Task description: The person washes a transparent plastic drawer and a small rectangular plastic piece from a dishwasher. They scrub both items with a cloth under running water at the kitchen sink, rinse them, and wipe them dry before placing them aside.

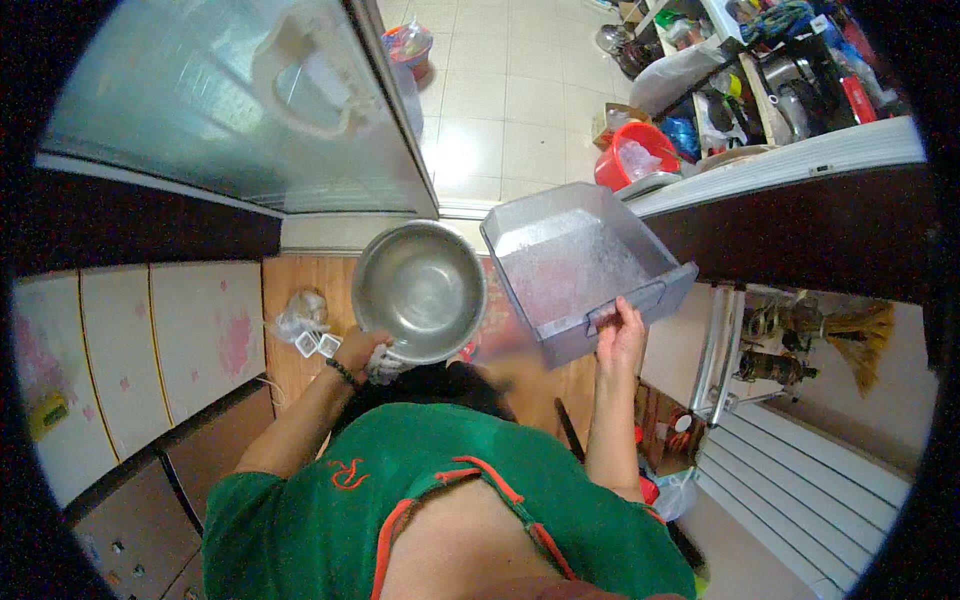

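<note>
My left hand, a beaded bracelet on its wrist, is closed at the near left rim of a round stainless steel basin. A crumpled whitish cloth is bunched at the same hand, under the rim. The basin is tilted so its inside faces up at me, and I see only bare shiny metal in it. With my right hand I grip the front handle of a translucent grey freezer drawer. White frost or ice bits speckle the drawer's bottom. Drawer and basin hang side by side, with a narrow gap between them.
Beyond lies a tiled floor past a door track. A frosted glass door stands left, cabinets below it. A red bucket and cluttered shelves stand far right. White plastic bags lie left; a radiator is right.
</note>
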### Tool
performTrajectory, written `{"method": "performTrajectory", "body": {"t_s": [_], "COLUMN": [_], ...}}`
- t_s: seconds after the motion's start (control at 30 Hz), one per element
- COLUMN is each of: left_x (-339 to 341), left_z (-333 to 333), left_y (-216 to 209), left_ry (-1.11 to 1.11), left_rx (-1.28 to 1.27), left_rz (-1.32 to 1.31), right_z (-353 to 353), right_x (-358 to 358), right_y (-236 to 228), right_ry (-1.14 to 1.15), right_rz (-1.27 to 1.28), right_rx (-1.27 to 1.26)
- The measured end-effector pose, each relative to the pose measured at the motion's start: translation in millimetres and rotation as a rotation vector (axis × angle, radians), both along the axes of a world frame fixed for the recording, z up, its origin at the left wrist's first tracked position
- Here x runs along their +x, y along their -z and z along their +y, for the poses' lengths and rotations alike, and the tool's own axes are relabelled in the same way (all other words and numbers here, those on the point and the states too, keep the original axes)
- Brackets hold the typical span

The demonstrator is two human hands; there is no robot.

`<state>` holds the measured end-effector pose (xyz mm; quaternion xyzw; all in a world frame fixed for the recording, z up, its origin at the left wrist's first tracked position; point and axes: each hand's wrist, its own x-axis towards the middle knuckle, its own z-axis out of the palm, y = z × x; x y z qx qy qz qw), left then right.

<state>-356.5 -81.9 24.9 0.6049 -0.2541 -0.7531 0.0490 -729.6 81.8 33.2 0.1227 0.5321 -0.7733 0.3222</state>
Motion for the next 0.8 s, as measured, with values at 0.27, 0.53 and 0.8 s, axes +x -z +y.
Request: {"method": "performTrajectory", "body": {"t_s": [0.27, 0.53, 0.8], "left_x": [-141.0, -259.0, -347.2], "left_z": [-104.4, -185.9, -260.8], "left_y": [-18.8, -46.2, -42.4], "left_ry": [0.177, 0.079, -0.116], "left_rx": [-0.155, -0.189, -0.139], "left_rz": [0.017, 0.008, 0.010], "right_z": [-83.2, -156.2, -264.4], "right_x": [-91.5, -188.7, -305.9], "right_y": [-15.9, -31.0, -43.1], "right_ry": [0.046, -0.072, -0.195], "right_rz": [0.134, 0.117, 0.082], "right_rx": [-0.051, -0.131, -0.170]}}
